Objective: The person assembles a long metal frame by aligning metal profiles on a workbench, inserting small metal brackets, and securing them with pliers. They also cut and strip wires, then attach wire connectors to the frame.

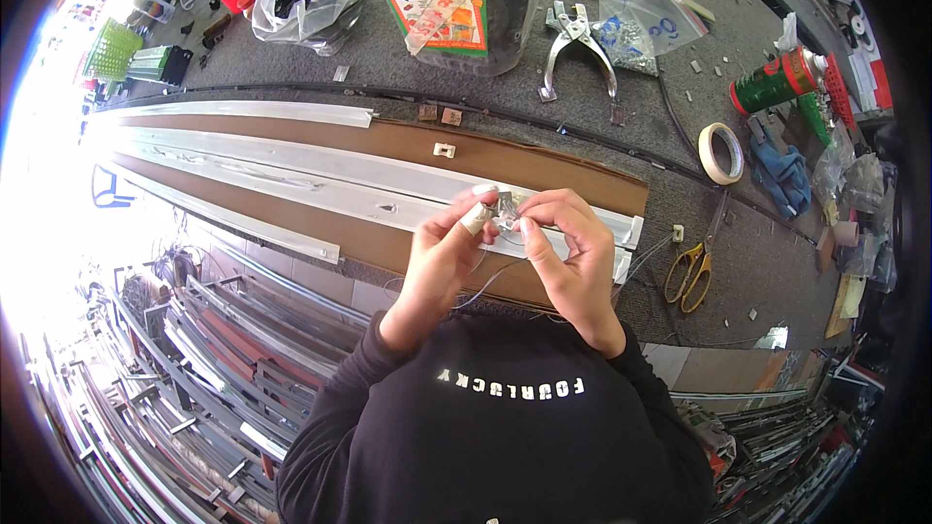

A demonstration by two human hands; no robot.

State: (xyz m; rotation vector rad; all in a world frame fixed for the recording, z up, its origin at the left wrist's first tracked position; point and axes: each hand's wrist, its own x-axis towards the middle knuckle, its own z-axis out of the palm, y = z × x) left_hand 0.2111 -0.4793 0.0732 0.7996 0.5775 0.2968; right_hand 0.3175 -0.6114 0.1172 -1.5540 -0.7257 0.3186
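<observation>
A: Both hands meet over the long white metal rail [291, 170], near the front edge of the grey carpeted tabletop [408, 78]. The left hand [437, 267] and right hand [573, 262] pinch a small silvery metal fitting [506, 211] with a thin clear cord [490, 281] trailing down.

B: Risk?

A: A tiny part in fingertips: one slip, I'd say, and it drops off the front edge, or the cord pulls free.

B: Pose?

A: Wrists bent inward, fingers curled shut around the fitting, thumbs pressing.
</observation>
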